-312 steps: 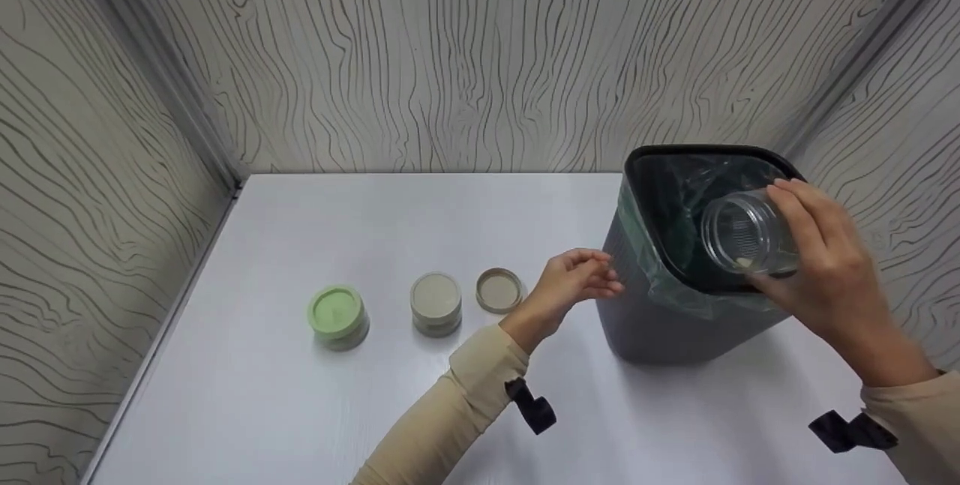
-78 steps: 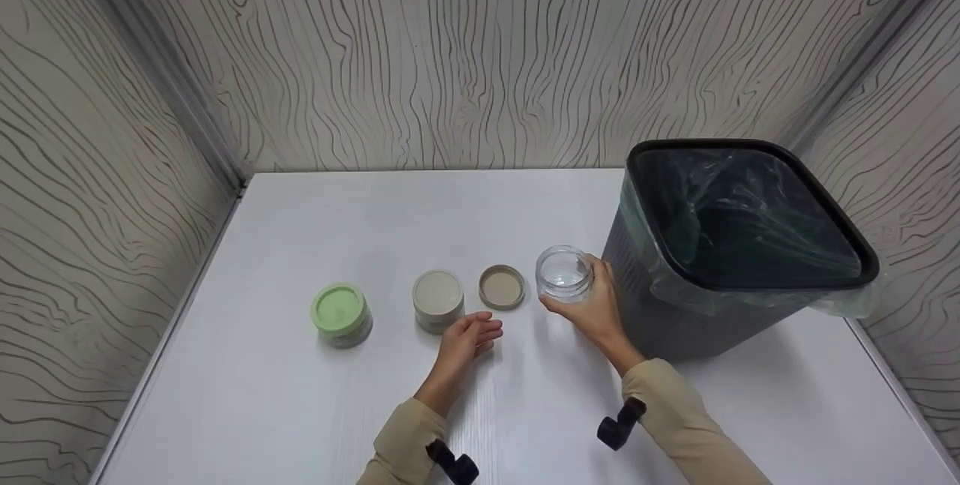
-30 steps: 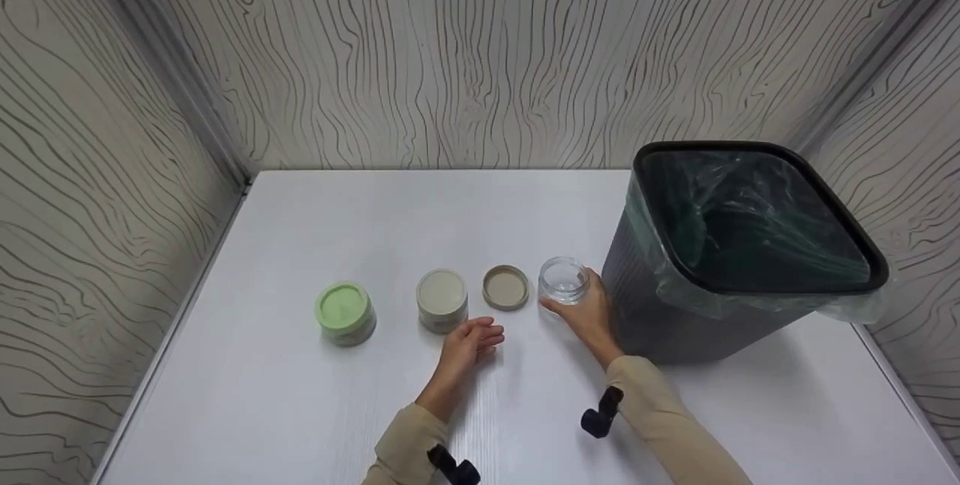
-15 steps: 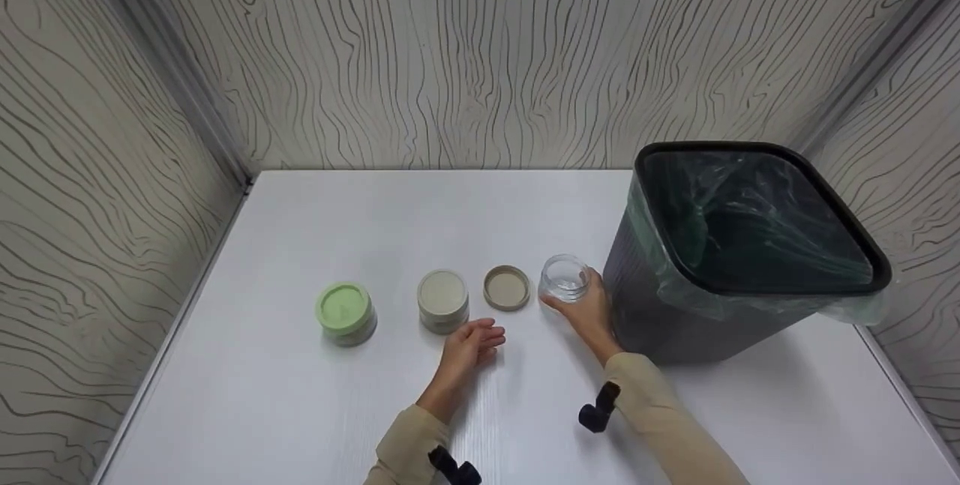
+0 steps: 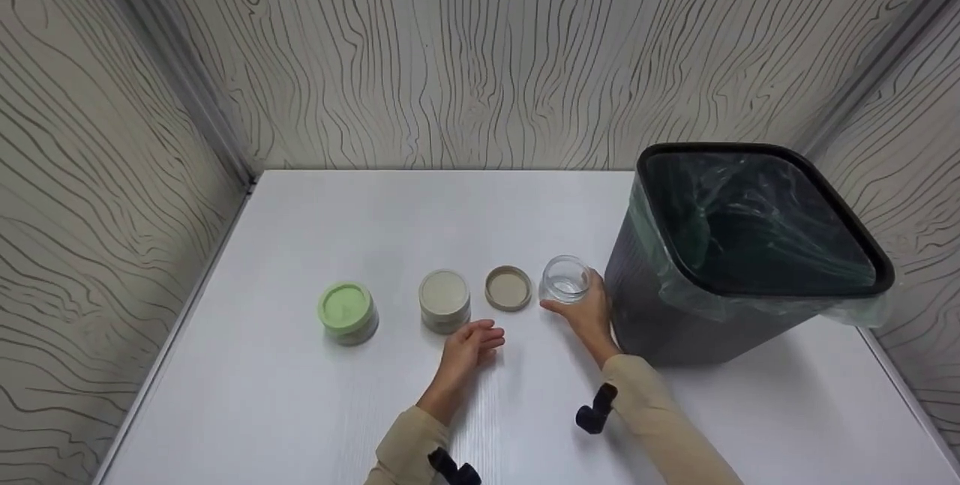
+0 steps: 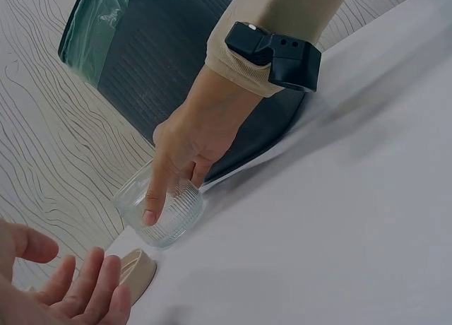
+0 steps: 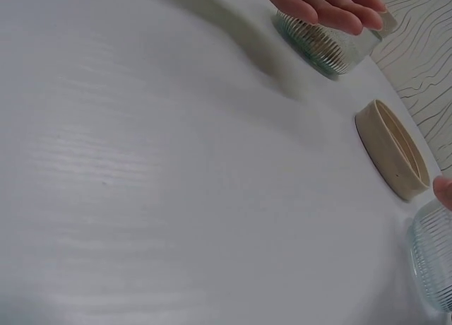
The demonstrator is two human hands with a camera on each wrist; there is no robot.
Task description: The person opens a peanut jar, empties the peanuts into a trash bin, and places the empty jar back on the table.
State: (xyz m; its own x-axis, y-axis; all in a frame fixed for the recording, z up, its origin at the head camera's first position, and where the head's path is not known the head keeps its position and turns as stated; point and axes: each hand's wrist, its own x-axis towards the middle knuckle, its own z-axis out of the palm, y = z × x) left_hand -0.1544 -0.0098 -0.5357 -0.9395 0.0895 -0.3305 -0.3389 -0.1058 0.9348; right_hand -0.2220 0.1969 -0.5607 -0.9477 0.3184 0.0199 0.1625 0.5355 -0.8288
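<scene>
My right hand (image 5: pixel 591 318) grips a clear ribbed glass jar (image 5: pixel 564 280), thumb on the near side. The jar stands upright and lidless on the white table; its inside looks bare. Just left of it a beige round lid (image 5: pixel 508 288) lies with its hollow side up. My left hand (image 5: pixel 465 350) holds nothing, its fingers relaxed, close in front of a jar with a beige lid (image 5: pixel 444 294). In the left wrist view the right thumb lies along the ribbed glass jar (image 6: pixel 185 208). The right wrist view shows part of the left hand (image 7: pixel 328 7) beside the lidded jar (image 7: pixel 318 46).
A dark grey bin (image 5: pixel 675 327) with a green plastic liner stands on the right, close beside the right hand. Further left is a jar with a green lid (image 5: pixel 346 309). Wood-grain patterned panels (image 5: pixel 450 58) enclose the table at the back and sides.
Earlier the right hand held the glass jar tipped over the bin; now the jar stands upright by the lid. The left hand has moved left, away from the bin. The last second shows almost no movement.
</scene>
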